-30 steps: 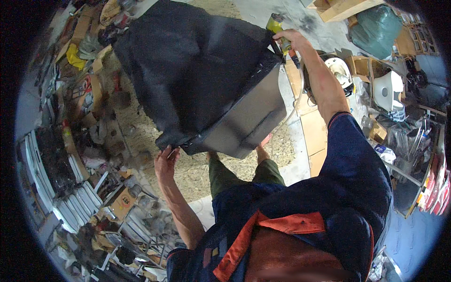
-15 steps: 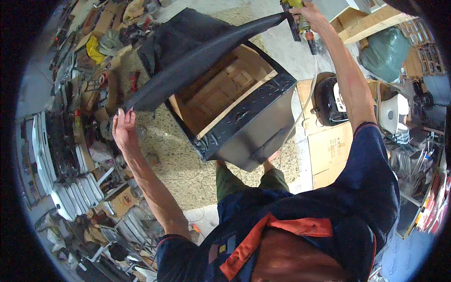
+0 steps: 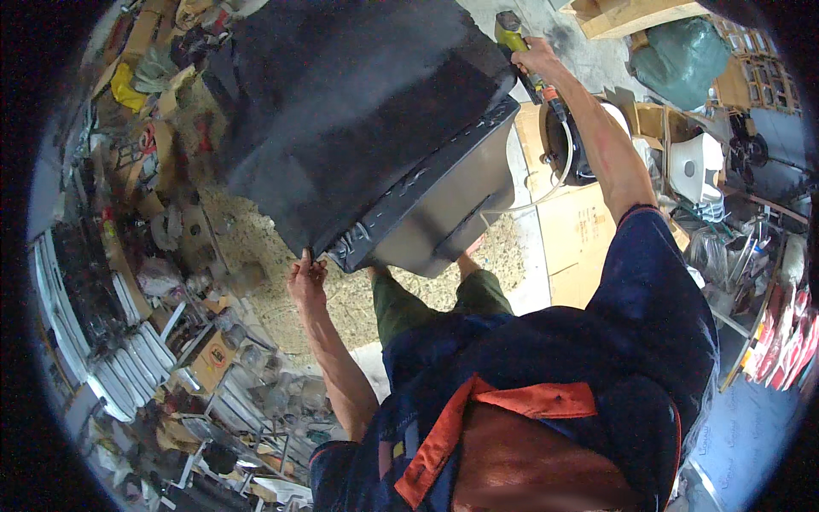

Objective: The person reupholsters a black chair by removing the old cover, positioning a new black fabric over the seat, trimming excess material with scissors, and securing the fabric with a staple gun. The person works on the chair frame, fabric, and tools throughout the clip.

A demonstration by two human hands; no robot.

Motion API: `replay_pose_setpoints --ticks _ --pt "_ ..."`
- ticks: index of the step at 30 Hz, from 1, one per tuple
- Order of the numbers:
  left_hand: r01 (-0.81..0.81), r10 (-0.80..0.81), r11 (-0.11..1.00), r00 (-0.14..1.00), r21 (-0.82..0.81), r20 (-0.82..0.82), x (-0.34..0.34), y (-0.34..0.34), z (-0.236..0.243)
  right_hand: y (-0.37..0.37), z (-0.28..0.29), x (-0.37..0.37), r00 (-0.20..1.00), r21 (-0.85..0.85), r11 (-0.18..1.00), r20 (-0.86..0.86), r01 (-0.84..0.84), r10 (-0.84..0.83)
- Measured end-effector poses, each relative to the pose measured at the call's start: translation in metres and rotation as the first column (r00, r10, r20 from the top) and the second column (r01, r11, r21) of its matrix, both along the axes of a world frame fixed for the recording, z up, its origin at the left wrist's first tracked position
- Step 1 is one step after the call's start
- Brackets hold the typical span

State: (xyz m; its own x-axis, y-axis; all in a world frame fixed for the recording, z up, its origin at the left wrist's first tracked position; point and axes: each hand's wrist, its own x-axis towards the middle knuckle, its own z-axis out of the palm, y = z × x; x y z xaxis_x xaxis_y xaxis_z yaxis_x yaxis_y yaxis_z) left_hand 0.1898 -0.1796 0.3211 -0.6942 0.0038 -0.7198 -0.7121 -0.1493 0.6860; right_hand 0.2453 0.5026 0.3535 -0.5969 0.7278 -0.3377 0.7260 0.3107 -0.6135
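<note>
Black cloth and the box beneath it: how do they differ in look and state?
The black cloth is a limp sheet; the box looks stiff and straight-edged. The cloth spreads over the top, one corner pinched in the left hand; the box sits beneath, its near side in view. The cloth is black; the box's near side looks greyer. Both are dark.

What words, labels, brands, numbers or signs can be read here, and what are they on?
Wording isn't copied here; print shows on:
Brown cardboard box, lower left: a small reddish mark with print.
Flat cardboard on the floor: faint, too blurred to read.
Blue sheet, lower right: repeated print, small and blurred.
Yellow-green tool in the right hand: none legible.
</note>
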Motion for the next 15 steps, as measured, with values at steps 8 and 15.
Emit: replay_pose_setpoints --ticks 8,15 --pt "-0.011 0.027 0.973 0.998 0.229 -0.065 -0.011 -0.017 0.010 -0.010 0.020 0.007 0.979 0.023 1.000 -0.204 -0.013 0.018" --pt "-0.042 0.049 0.993 0.997 0.111 -0.064 0.010 -0.029 -0.019 -0.008 0.011 0.004 0.990 0.070 0.998 -0.142 0.007 0.003"
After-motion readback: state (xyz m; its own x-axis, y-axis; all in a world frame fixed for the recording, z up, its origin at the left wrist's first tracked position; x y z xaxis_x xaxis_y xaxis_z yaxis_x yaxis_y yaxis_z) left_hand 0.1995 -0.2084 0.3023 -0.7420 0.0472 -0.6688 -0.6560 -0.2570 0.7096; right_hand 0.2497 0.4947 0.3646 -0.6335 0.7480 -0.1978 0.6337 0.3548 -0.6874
